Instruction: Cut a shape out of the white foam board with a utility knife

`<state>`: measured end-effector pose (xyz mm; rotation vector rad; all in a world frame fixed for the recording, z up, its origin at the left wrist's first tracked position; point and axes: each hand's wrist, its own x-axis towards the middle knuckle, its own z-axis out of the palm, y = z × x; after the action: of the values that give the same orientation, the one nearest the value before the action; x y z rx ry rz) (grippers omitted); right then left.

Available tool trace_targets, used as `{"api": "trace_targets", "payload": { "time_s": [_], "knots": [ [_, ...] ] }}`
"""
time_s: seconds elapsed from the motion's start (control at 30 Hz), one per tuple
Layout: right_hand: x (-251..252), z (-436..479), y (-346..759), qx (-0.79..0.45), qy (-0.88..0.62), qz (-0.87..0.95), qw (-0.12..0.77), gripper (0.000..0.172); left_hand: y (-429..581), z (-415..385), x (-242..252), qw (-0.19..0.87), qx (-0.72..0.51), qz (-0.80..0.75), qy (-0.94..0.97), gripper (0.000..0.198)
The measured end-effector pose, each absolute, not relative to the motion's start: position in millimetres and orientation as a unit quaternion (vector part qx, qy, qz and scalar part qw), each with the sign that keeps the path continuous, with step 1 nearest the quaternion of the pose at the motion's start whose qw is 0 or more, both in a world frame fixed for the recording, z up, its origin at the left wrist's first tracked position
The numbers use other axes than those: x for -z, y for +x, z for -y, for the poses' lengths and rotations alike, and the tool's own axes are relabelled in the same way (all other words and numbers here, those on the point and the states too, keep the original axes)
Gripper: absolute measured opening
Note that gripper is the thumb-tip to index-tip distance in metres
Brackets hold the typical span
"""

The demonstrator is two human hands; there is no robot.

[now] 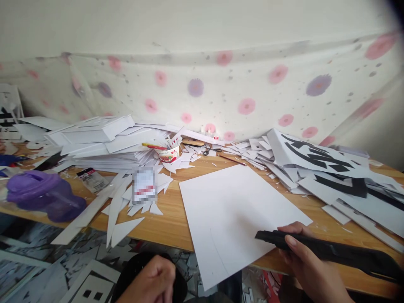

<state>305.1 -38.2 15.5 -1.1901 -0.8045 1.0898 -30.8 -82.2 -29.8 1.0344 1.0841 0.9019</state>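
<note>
Black utility knife (344, 253), one, in the right hand (304, 256), whose fingers and thumb are closed around its front part; the tip lies over the near right part of a single white sheet (233, 206), contact not discernible. Its long axis runs across the scene, tip to the left and slightly far, butt to the right. Left hand (154, 277), near, curled into a loose fist; any contents cannot be told. One sheet corner overhangs the counter's (176, 233) near edge, and one faint curved line crosses its near left part. Bare wood flanks the sheet in strips, bounded left by white offcuts (126, 227) and right by stacked pieces (341, 210). Also present: one paper cup (168, 155), one pair of scissors (211, 151), one purple bottle (44, 191).
</note>
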Motion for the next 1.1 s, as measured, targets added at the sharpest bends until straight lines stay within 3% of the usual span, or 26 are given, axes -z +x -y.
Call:
{"api": "trace_targets", "payload": {
  "time_s": [0.13, 0.27, 0.8, 1.1],
  "knots": [
    [-10.4, 35.7, 310.5, -0.468, -0.519, 0.369, 0.613, 0.029, -44.9, 72.9, 15.6, 0.691, -0.551, -0.307, 0.355, 0.060],
    [-4.8, 31.9, 314.2, -0.481, -0.510, 0.358, 0.617, 0.028, -35.1, 68.2, 11.9, 0.747, -0.563, -0.222, 0.276, 0.062],
    [-5.3, 18.8, 320.2, -0.502, -0.474, 0.262, 0.675, 0.029, -27.0, 66.2, 27.2, 0.795, -0.567, -0.165, 0.141, 0.065],
    [-6.5, 20.9, 321.5, -0.491, -0.474, 0.299, 0.667, 0.025, -27.3, 67.5, 34.8, 0.798, -0.562, -0.183, 0.116, 0.071]
  ]
}}
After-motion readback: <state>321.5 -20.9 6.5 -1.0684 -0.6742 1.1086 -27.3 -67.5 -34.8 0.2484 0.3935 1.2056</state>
